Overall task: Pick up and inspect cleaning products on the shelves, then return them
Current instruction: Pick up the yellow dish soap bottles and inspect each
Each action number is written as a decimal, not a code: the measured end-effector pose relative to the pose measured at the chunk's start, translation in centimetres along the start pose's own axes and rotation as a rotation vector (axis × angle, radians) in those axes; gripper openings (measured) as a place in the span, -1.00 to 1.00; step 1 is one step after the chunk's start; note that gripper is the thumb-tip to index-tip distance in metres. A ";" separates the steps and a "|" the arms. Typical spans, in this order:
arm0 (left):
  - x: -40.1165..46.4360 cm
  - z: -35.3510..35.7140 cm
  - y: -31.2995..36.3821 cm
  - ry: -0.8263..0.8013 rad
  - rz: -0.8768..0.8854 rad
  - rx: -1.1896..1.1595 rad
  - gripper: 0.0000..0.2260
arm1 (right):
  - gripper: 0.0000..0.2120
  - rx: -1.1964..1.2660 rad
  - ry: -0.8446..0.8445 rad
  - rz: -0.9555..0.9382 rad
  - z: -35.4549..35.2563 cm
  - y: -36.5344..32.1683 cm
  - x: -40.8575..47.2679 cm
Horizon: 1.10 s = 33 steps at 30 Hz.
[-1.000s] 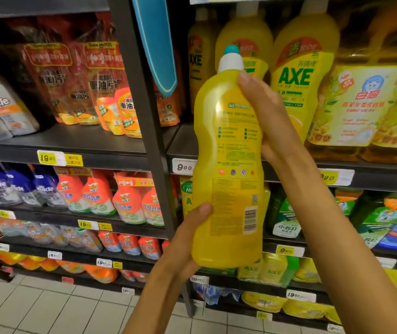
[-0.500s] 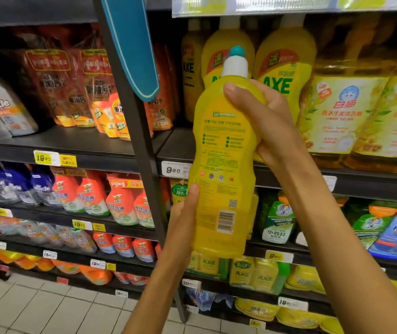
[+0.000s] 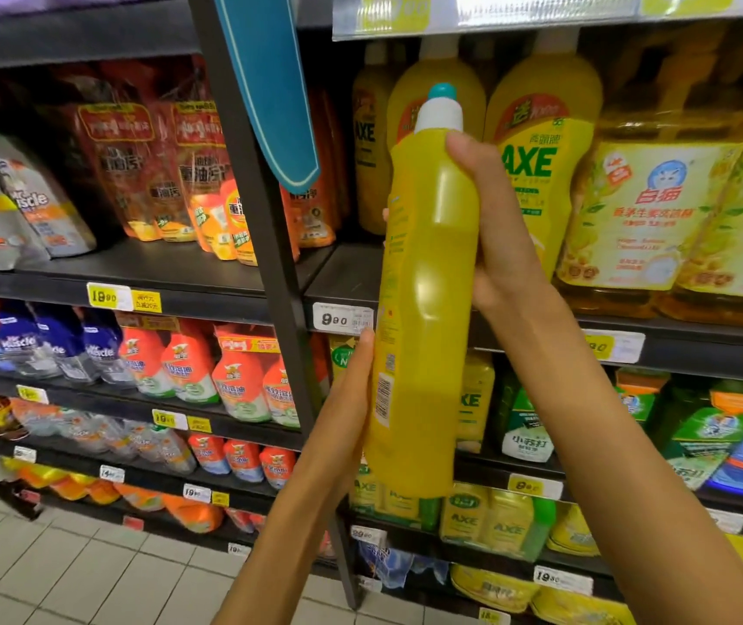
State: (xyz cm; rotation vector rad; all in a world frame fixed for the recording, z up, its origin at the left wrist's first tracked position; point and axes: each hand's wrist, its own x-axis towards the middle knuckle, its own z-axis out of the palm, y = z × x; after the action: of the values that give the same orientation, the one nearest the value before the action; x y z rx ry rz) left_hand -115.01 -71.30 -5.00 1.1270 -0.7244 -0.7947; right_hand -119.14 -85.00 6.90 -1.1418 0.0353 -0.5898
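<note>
Right hand (image 3: 493, 232) is wrapping its fingers round the yellow bottle (image 3: 424, 309) up top. Left hand (image 3: 347, 399) is only thumbing the side, other fingers hidden, so tilting it could be letting it slip.

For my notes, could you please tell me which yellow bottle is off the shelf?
The teal-tipped yellow bottle, held by the right hand and left hand; the AXE bottles behind stand on the shelf.

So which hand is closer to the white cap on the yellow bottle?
Right. The right hand grips the yellow bottle high up, thumb just under the white cap. The left hand holds the bottle lower down, beside the barcode.
</note>
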 end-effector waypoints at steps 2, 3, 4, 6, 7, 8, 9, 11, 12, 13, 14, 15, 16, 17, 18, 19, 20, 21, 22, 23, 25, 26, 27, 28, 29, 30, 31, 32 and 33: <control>0.0 0.0 0.8 -0.009 0.043 0.051 -0.33 | -0.44 -0.128 0.101 -0.049 0.0 -0.2 -0.1; 0.1 0.0 1.0 -0.011 0.054 0.067 -0.14 | -0.44 -0.168 0.145 -0.069 0.1 -0.3 -0.1; 0.1 0.0 1.0 -0.030 0.053 0.091 -0.02 | -0.44 -0.182 0.178 -0.078 0.0 -0.3 -0.1; -0.1 0.3 0.9 -0.107 0.054 0.132 -0.13 | -0.42 -0.206 0.204 -0.059 -0.1 -0.4 0.1; -0.3 0.6 0.7 -0.123 0.041 0.130 -0.25 | -0.41 -0.231 0.202 -0.040 -0.3 -0.5 0.2; -0.6 0.7 0.5 -0.105 0.023 0.108 -0.35 | -0.40 -0.255 0.189 -0.024 -0.5 -0.6 0.3; -0.9 0.6 0.2 -0.080 0.001 0.075 -0.39 | -0.43 -0.267 0.166 -0.022 -0.7 -0.8 0.4; -1.2 0.5 0.0 -0.063 -0.056 -0.058 -0.29 | -0.54 -0.237 0.119 -0.054 -1.3 -1.0 0.5; -1.3 0.4 0.1 -0.078 -0.081 -0.144 -0.25 | -0.57 -0.210 0.096 -0.069 -1.7 -1.0 0.5; -1.4 0.3 0.2 -0.111 -0.085 -0.230 -0.28 | -0.58 -0.177 0.065 -0.072 -1.9 -0.9 0.4; -1.5 0.3 0.2 -0.149 -0.078 -0.305 -0.33 | -0.58 -0.134 0.022 -0.053 -2.0 -0.7 0.5; -1.7 0.4 0.2 -0.167 -0.076 -0.365 -0.34 | -0.59 -0.084 -0.025 -0.014 -1.9 -0.5 0.5; -1.8 0.7 0.3 -0.168 -0.086 -0.416 -0.29 | -0.62 -0.043 -0.061 0.029 -1.8 -0.3 0.6; -2.0 0.9 0.4 -0.188 -0.093 -0.462 -0.25 | -0.66 -0.017 -0.078 0.064 -1.7 0.0 0.8; -2.3 1.2 0.7 -0.219 -0.086 -0.498 -0.28 | -0.70 -0.007 -0.076 0.090 -1.6 0.2 1.0; -2.5 1.6 1.1 -0.236 -0.062 -0.512 -0.36 | -0.73 -0.012 -0.057 0.112 -1.4 0.3 1.3; -2.8 1.7 1.5 -0.223 -0.039 -0.497 -0.46 | -0.73 -0.024 -0.032 0.133 -1.2 0.4 1.6; -3.1 1.8 1.9 -0.186 -0.023 -0.461 -0.56 | -0.73 -0.040 -0.011 0.153 -1.1 0.4 1.8; -3.3 1.9 2.4 -0.126 -0.015 -0.412 -0.62 | -0.73 -0.058 0.004 0.172 -0.8 0.4 2.0; -3.5 1.8 2.8 -0.058 -0.023 -0.364 -0.65 | -0.75 -0.069 0.013 0.186 -0.6 0.4 2.3; -3.8 1.8 3.6 0.008 -0.030 -0.334 -0.66 | -0.82 -0.064 0.024 0.205 -0.2 0.7 2.5; -4.1 1.7 3.9 0.014 -0.016 -0.337 -0.67 | -0.84 -0.059 0.033 0.216 -0.1 0.9 2.6; -4.4 1.5 4.2 0.023 -0.012 -0.337 -0.70 | -0.84 -0.058 0.045 0.227 0.0 1.0 2.6; -4.7 1.2 4.4 0.021 -0.021 -0.335 -0.75 | -0.83 -0.063 0.058 0.239 0.1 1.1 2.7; -4.9 1.1 4.7 0.011 -0.039 -0.327 -0.79 | -0.82 -0.069 0.068 0.248 0.1 1.2 2.7; -5.2 0.8 4.9 0.000 -0.052 -0.319 -0.81 | -0.80 -0.074 0.078 0.258 0.2 1.3 2.7; -5.3 0.6 5.1 -0.001 -0.064 -0.315 -0.83 | -0.79 -0.077 0.092 0.269 0.1 1.4 2.7; -5.4 0.5 5.3 0.000 -0.072 -0.325 -0.84 | -0.78 -0.080 0.102 0.283 0.1 1.5 2.8; -5.5 0.5 5.6 -0.002 -0.076 -0.338 -0.85 | -0.76 -0.084 0.110 0.302 0.1 1.7 2.7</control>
State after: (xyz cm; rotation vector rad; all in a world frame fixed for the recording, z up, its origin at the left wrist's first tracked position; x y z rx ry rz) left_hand -117.33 -65.68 -0.07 0.8516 -0.5264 -0.9436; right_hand -116.06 -85.67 6.17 -1.1576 0.3242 -0.3838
